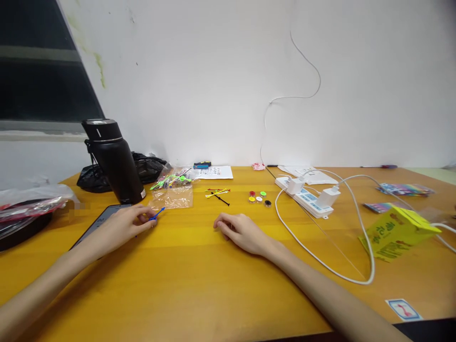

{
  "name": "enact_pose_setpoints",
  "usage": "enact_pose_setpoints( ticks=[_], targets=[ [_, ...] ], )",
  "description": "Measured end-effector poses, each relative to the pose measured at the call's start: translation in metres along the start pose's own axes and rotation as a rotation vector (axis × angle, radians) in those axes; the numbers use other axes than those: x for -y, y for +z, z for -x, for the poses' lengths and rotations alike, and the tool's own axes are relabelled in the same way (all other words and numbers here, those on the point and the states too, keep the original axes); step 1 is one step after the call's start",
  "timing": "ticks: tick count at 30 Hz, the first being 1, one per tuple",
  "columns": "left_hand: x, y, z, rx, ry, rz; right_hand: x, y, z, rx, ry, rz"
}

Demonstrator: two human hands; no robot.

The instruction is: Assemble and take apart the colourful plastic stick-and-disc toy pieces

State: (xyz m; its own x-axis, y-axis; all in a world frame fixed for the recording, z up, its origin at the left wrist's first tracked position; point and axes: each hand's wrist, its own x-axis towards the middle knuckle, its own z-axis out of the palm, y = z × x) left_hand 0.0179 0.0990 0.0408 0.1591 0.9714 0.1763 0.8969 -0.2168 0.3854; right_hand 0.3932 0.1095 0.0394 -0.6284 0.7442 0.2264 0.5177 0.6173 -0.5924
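Pinched between the thumb and fingers of my left hand (137,221) is a small blue plastic arrow-shaped stick (157,213), its tip pointing up and right. That hand is just above the table, beside a phone (94,225) partly hidden under my wrist. My right hand (244,232) rests on the table with its fingers curled in, and nothing shows in it. Beyond the hands lie several crossed thin plastic sticks (218,194) in red, yellow and black. To their right sit several small round discs (260,198) in red, green, yellow, white and black.
A clear plastic bag (174,196) lies behind my left hand, near green plastic pieces (174,180). A black bottle (116,161) stands at left. On the right are a power strip (309,202), a looping white cable (317,268) and a yellow box (397,232).
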Motion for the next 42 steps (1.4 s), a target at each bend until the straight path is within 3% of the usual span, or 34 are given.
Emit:
enact_pose_setpoints(
  ticks=[6, 11, 13, 16, 21, 26, 29, 33, 37, 42],
  targets=[
    [-0.019, -0.011, -0.004, -0.031, 0.008, -0.136, -0.008, -0.003, -0.002, -0.038, -0.004, 0.167],
    [-0.064, -0.018, -0.013, -0.127, 0.016, -0.177, -0.045, -0.041, -0.003, -0.426, 0.220, 0.591],
    [-0.081, -0.011, -0.020, -0.120, 0.076, -0.136, -0.063, -0.058, 0.001, -0.509, 0.289, 0.731],
    [-0.100, 0.010, -0.031, -0.084, 0.207, -0.036, -0.080, -0.071, 0.008, -0.487, 0.408, 0.770],
    [-0.123, 0.051, -0.032, -0.013, 0.302, 0.206, -0.087, -0.064, 0.011, -0.372, 0.447, 0.658],
    [-0.132, 0.065, -0.016, 0.038, 0.345, 0.389, -0.082, -0.065, 0.009, -0.415, 0.490, 0.589],
    [-0.129, 0.067, -0.012, 0.068, 0.311, 0.532, -0.065, -0.059, 0.003, -0.405, 0.381, 0.368],
    [-0.125, 0.074, -0.013, 0.170, 0.208, 0.816, -0.027, -0.029, -0.007, -0.219, 0.060, -0.051],
    [-0.125, 0.079, -0.015, 0.226, 0.253, 0.881, -0.001, 0.002, -0.009, -0.039, -0.125, -0.129],
    [-0.126, 0.082, -0.017, 0.184, 0.230, 0.878, -0.001, 0.005, -0.008, -0.051, -0.116, -0.082]
  ],
)
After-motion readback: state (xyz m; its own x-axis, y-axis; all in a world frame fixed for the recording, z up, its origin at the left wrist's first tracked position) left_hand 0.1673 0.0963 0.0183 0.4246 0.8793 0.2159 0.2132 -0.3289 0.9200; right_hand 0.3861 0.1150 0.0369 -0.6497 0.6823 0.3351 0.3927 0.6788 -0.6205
